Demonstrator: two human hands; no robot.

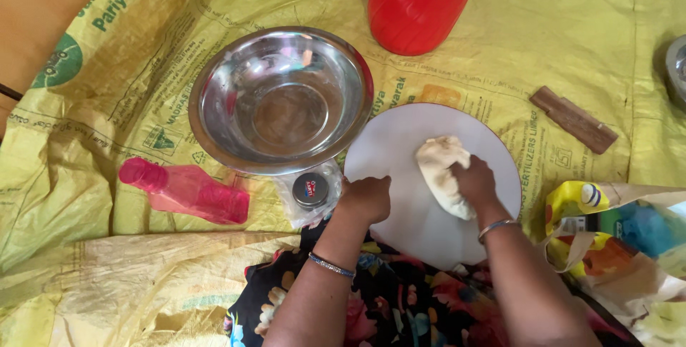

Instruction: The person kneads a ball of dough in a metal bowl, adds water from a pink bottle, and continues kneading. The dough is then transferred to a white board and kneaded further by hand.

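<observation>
Dough-work on a yellow woven plastic sheet (pixel 107 125): a pink plastic bottle (pixel 187 191) lay at nine o'clock of the round white board (pixel 400 140), a shiny steel bowl (pixel 280 99) at ten, a red plastic tub (pixel 418 0) at twelve. The left hand (pixel 366 197) gripped the board's near edge; the right hand (pixel 474 181) pressed, curled, onto the pale dough lump (pixel 441 168) at the board's centre.

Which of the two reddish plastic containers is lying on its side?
The pink bottle, lying flat on the yellow sheet left of the steel bowl; the red tub above stands upright.
</observation>
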